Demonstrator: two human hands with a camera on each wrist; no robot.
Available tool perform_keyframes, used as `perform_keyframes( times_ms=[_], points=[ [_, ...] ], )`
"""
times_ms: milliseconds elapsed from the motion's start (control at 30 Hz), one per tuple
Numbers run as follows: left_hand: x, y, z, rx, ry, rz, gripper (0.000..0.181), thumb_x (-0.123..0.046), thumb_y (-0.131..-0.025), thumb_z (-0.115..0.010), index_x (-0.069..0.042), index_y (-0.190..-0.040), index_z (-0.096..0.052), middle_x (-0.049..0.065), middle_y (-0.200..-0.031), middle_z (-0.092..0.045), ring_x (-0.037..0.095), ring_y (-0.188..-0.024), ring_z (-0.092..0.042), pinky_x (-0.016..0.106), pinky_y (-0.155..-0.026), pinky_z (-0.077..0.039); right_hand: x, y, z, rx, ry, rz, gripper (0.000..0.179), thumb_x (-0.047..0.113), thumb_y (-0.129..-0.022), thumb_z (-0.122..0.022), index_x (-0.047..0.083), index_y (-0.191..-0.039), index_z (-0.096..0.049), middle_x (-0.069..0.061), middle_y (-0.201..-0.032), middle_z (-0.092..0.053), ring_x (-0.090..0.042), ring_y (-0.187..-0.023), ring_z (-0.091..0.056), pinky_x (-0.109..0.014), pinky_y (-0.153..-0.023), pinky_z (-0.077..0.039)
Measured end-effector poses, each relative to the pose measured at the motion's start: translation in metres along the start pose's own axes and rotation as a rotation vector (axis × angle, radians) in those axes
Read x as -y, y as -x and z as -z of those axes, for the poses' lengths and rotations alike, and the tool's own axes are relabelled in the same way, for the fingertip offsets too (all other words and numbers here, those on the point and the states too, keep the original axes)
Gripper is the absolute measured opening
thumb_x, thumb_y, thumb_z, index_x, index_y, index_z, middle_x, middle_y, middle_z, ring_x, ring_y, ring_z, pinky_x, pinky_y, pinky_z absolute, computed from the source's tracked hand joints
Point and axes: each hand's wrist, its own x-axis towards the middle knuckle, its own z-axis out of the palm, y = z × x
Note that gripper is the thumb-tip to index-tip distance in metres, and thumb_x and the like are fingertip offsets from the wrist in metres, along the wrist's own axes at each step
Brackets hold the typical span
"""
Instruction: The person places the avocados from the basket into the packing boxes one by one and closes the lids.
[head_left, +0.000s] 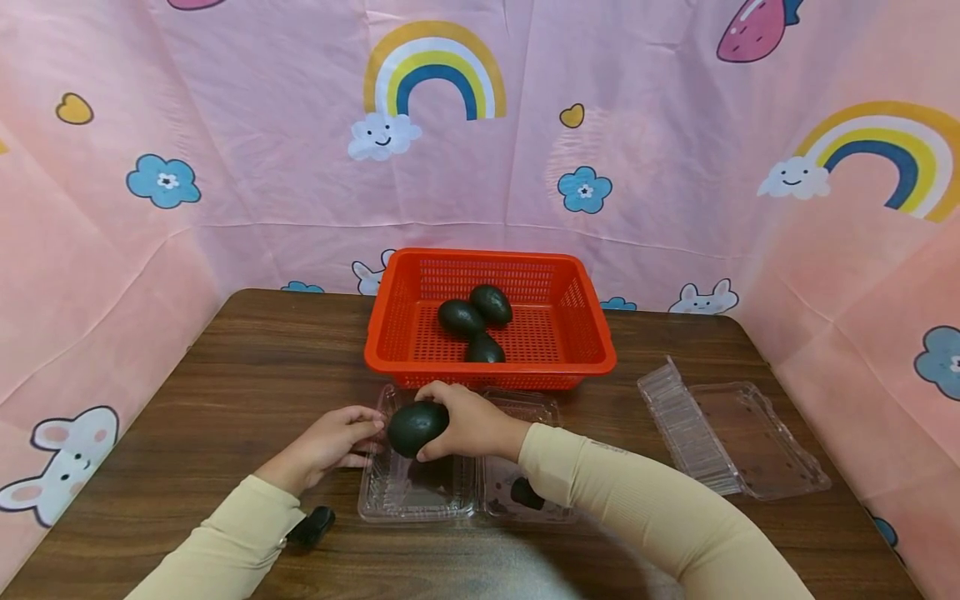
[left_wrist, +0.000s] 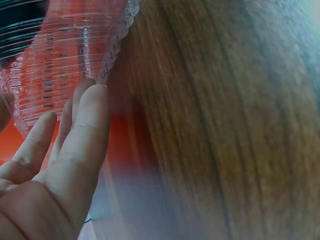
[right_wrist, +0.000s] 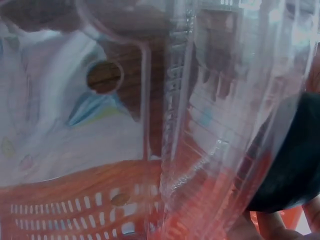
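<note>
My right hand [head_left: 476, 423] grips a dark green avocado [head_left: 417, 428] and holds it over the left half of an unfolded clear plastic clamshell box [head_left: 420, 510]. In the right wrist view the avocado [right_wrist: 295, 160] shows at the right edge, with fingertips beneath it, beside the box's transparent wall. My left hand [head_left: 330, 442] is at the box's left side. Its fairly straight fingers [left_wrist: 90, 115] touch the ribbed clear wall in the left wrist view. Behind the box, an orange-red plastic basket [head_left: 491, 368] contains three more avocados [head_left: 461, 318].
A second clear clamshell box [head_left: 757, 442] lies unfolded on the right of the brown wooden table [head_left: 247, 375]. A black device [head_left: 313, 527] is at my left wrist. Pink patterned cloth [head_left: 285, 167] encloses the table's back and sides.
</note>
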Motion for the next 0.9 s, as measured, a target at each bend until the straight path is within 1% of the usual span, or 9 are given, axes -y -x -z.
perform_keyframes(
  times_ms=[167, 433, 567, 733, 900],
  points=[
    [0.0, 0.001, 0.0, -0.004, -0.001, 0.001, 0.037, -0.015, -0.101, -0.047, 0.012, -0.127, -0.046, 0.022, -0.116, -0.06, 0.026, -0.098, -0.064, 0.04, -0.077, -0.056, 0.0, -0.004, -0.002, 0.024, 0.031, -0.004, 0.063, 0.025, -0.073, -0.085, 0.02, -0.126, -0.053, -0.001, -0.108, -0.054, -0.014, -0.095, -0.052, -0.027, -0.078, -0.047],
    [-0.002, 0.002, -0.001, -0.004, -0.002, -0.001, 0.038, -0.014, -0.102, -0.047, 0.013, -0.128, -0.045, 0.022, -0.116, -0.059, 0.026, -0.097, -0.064, 0.039, -0.077, -0.057, 0.001, -0.01, -0.006, 0.051, 0.094, -0.002, 0.063, 0.026, -0.071, -0.087, 0.02, -0.124, -0.054, 0.0, -0.111, -0.057, -0.013, -0.098, -0.053, -0.025, -0.079, -0.047],
    [-0.003, 0.003, -0.002, -0.004, -0.003, -0.001, 0.038, -0.014, -0.101, -0.047, 0.013, -0.128, -0.045, 0.022, -0.116, -0.059, 0.024, -0.096, -0.064, 0.039, -0.077, -0.057, 0.001, -0.012, -0.007, 0.046, 0.13, -0.009, 0.064, 0.026, -0.07, -0.087, 0.021, -0.124, -0.054, 0.0, -0.111, -0.057, -0.013, -0.098, -0.053, -0.025, -0.079, -0.046],
    [-0.003, 0.003, -0.001, 0.0, -0.007, -0.006, 0.038, -0.015, -0.102, -0.046, 0.013, -0.128, -0.044, 0.023, -0.117, -0.059, 0.024, -0.096, -0.064, 0.039, -0.077, -0.056, 0.001, -0.014, -0.008, 0.028, 0.209, -0.011, 0.065, 0.03, -0.071, -0.087, 0.022, -0.126, -0.053, -0.002, -0.114, -0.058, -0.015, -0.099, -0.054, -0.026, -0.079, -0.047],
    [-0.003, 0.003, -0.002, -0.001, -0.007, 0.004, 0.038, -0.014, -0.102, -0.046, 0.013, -0.129, -0.044, 0.023, -0.117, -0.059, 0.024, -0.096, -0.064, 0.039, -0.077, -0.056, 0.0, -0.015, -0.009, 0.019, 0.26, -0.007, 0.065, 0.032, -0.071, -0.086, 0.022, -0.127, -0.053, -0.004, -0.115, -0.057, -0.016, -0.1, -0.054, -0.027, -0.081, -0.047]
  ],
)
